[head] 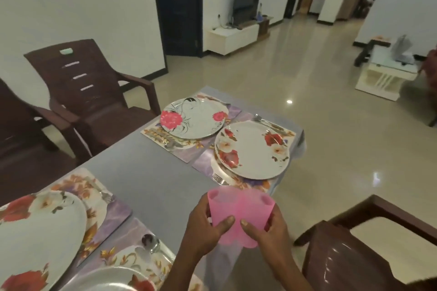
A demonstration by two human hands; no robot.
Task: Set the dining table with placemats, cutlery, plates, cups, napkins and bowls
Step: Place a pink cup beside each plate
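Both hands grasp the pink cups (pixel 238 215), held above the table's (pixel 151 172) near right edge at abt 6 o'clock. Left hand (pixel 203 227) wraps its left side, right hand (pixel 267 231) the right, thumbs pressed on the front. Looks like a nested stack; count can't tell. Floral plate (pixel 251 149) w/ fork (pixel 218 178) on a placemat (pixel 205 160) at 12 o'clock of the cups; second plate (pixel 192 117) at 11.

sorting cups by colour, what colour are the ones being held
Pink, translucent cups; head view.
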